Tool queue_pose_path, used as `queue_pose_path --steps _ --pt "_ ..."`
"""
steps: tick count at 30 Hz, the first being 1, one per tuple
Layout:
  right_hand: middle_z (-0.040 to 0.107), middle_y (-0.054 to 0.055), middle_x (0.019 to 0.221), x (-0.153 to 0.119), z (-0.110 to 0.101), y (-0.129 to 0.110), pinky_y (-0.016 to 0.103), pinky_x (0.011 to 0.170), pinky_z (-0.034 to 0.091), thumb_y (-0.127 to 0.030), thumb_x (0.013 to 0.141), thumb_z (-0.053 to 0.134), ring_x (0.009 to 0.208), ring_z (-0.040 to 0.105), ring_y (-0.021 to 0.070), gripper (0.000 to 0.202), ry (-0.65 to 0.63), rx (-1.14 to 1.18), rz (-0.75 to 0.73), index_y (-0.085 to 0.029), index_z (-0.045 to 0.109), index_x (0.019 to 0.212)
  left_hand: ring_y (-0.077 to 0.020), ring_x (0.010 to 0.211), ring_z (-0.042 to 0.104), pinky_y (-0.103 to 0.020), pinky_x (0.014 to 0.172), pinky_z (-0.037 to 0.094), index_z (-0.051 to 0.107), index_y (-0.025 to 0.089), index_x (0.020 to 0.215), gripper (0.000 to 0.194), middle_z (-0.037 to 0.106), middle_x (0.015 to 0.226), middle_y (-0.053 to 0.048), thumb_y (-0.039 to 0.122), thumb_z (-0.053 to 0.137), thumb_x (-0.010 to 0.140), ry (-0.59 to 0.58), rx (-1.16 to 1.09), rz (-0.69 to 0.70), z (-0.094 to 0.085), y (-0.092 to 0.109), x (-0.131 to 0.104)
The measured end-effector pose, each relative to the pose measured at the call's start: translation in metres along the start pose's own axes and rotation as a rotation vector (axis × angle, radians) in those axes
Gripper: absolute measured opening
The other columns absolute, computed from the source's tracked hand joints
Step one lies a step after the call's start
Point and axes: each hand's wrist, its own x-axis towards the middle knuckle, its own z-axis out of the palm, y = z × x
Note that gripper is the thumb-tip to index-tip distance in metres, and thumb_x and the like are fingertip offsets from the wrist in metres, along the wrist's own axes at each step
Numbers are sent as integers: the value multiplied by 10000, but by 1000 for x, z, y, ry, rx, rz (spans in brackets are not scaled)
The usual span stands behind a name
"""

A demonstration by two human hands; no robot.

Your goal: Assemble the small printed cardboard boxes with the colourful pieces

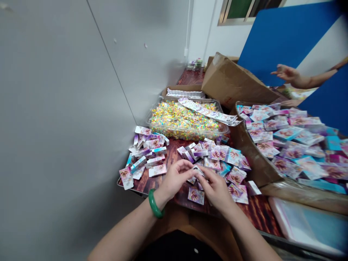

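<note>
My left hand (176,178), with a green bangle (156,203) on its wrist, pinches one side of a small white printed paper piece (198,170). The fingers of my right hand (216,186) are closed on the other side of it. Both hands are held over the front of a dark red wood-grain table (174,148). Small printed cartons (212,154) in purple, pink and blue lie in a heap just behind my hands. One flat carton (196,196) lies below them. Another pile of cartons (152,152), several with flaps open, is to the left.
A clear plastic tub (185,119) of colourful small packets stands behind, with printed strips (209,110) across it. A cardboard box (250,156) full of cartons is at right, plastic bags (304,224) in front of it. Another person's hand (289,74) shows beyond. A grey wall (67,108) borders the left.
</note>
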Motion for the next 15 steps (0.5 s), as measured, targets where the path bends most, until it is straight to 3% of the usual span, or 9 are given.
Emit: queue_pose_path --steps 2,5,8,12,15 --pt "719 64 988 1 0 3 341 770 523 -267 872 494 891 669 228 273 13 11 42 -235 656 1090 -131 747 593 -253 712 474 592 145 893 272 630 786 -15 298 714 704 22 84 32 1 -4 2" --pt "703 29 733 2 -1 6 275 581 502 -312 869 497 634 650 185 244 -13 97 153 -211 676 1000 -144 759 579 -256 673 464 633 169 944 269 622 868 -36 314 690 725 90 363 106 0 -6 6" --pt "611 -16 542 3 0 7 242 503 440 -368 848 537 499 569 148 224 -90 236 267 -196 678 825 -166 834 578 -274 738 454 684 189 893 179 626 911 -42 293 662 749 41 561 186 -2 -6 11" --pt "564 -37 461 6 0 9 215 406 338 -472 758 630 378 439 106 292 -104 515 519 -183 602 725 -163 773 587 -267 735 445 664 156 737 103 650 768 -29 231 606 778 -4 492 144 -1 -3 17" --pt "548 -39 455 9 -3 11 209 389 307 -502 718 660 362 399 92 333 -94 656 587 -176 593 717 -145 681 570 -242 650 435 643 140 720 106 639 706 -18 236 618 757 -27 375 59 2 1 22"
